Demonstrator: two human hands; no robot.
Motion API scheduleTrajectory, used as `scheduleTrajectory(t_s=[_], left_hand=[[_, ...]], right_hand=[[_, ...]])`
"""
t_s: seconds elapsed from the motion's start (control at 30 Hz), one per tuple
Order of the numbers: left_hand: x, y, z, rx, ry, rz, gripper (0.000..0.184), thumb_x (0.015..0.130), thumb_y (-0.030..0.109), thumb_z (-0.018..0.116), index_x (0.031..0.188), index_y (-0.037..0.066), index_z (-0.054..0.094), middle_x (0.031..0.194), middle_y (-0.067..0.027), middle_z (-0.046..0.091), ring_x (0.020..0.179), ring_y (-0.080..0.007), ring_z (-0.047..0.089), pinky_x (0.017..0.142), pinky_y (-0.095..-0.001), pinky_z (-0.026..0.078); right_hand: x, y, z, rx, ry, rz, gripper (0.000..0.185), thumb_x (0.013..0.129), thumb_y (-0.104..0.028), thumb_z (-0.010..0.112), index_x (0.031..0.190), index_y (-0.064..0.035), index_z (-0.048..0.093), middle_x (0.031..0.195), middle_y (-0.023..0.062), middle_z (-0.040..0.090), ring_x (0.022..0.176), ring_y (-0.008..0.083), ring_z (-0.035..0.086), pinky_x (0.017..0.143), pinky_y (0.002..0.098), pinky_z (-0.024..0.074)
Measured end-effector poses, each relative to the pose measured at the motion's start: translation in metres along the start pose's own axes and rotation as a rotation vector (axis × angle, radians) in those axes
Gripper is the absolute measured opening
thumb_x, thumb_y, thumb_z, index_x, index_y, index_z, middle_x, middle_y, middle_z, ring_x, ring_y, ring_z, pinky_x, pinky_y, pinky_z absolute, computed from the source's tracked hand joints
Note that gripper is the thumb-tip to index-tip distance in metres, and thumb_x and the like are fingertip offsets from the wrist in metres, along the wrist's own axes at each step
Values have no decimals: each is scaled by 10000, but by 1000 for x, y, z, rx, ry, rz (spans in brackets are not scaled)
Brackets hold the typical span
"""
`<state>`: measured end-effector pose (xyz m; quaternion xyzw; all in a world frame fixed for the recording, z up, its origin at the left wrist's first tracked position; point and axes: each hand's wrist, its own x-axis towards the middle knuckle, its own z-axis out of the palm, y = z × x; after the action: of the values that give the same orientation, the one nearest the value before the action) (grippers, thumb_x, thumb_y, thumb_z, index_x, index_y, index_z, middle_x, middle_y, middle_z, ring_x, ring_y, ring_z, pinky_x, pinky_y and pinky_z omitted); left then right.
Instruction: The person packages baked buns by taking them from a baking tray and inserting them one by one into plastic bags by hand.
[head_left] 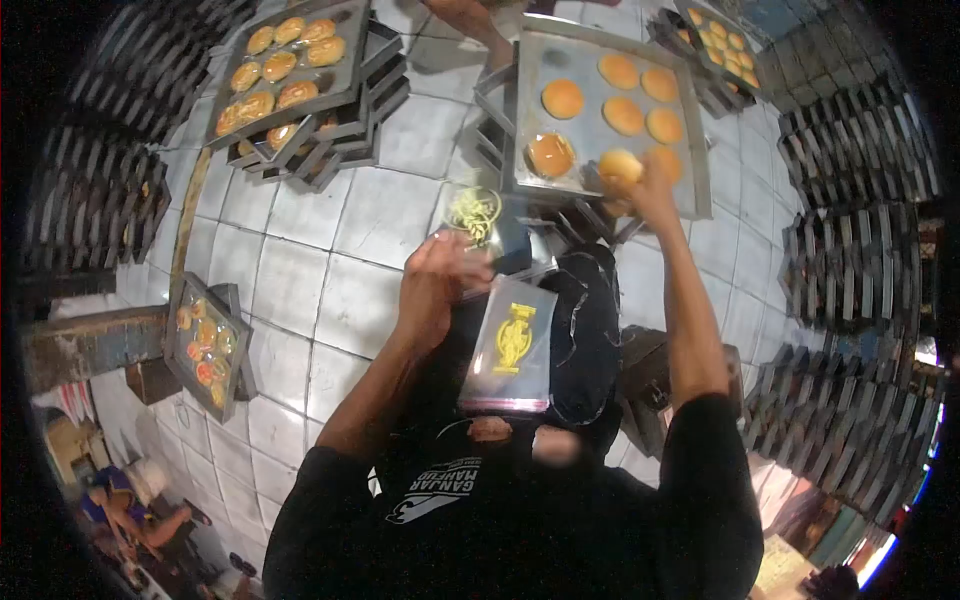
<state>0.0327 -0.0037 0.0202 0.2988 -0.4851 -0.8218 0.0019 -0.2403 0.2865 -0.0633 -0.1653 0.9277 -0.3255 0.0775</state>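
My right hand (648, 188) is over the near edge of a metal tray (700, 130) of round golden buns, its fingers closed on a bun (621, 168). Several other buns, such as one at the tray's left (562, 99), lie in that tray. My left hand (447, 265), partly smeared by motion, is beside a small round container with yellow-green pieces (472, 212); what its fingers hold, if anything, is unclear. Just below it, a stack of clear plastic bags with a yellow print (510, 345) lies on my lap.
Stacked trays of glazed buns (350, 85) stand at the upper left, and another bun tray (735, 85) at the upper right. A smaller tray (240, 345) is at the left. Racks of dark trays (850, 260) line both sides. Another person (140, 515) is at the lower left.
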Motion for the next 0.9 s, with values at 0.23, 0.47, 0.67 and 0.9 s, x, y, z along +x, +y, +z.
scheduleTrajectory(t_s=[0.23,0.47,0.67,0.9], left_hand=[[29,6,11,-404,-65,-13,167,1040,182,604,1130,43,585,1118,-153,705,1008,-258,709,836,-376,583],[8,11,58,-543,-132,-57,201,1024,206,641,1014,22,560,1044,-177,688,981,-318,743,763,-445,630],[-17,24,42,-476,-304,-140,410,1096,327,457,1288,-15,576,1259,-182,678,1177,-308,651,1077,-454,483],[-171,113,55,-212,-510,-25,451,1076,353,461,1341,9,582,1228,-134,676,1109,-221,675,967,-368,551]], right_hand=[[-155,-188,-44,1026,-15,86,602,829,-56,814,1351,0,518,1285,125,646,1138,224,660,1016,375,531],[-195,-161,-3,30,371,-848,530,654,100,799,1117,-40,584,1251,176,615,1179,417,629,975,443,561],[-207,-197,-24,114,354,-913,507,658,116,780,1096,-43,578,1255,183,616,1179,426,637,959,466,573],[-259,-276,-114,255,220,-1039,299,788,-75,784,1038,-45,624,1211,158,652,1178,355,662,1007,438,574]])
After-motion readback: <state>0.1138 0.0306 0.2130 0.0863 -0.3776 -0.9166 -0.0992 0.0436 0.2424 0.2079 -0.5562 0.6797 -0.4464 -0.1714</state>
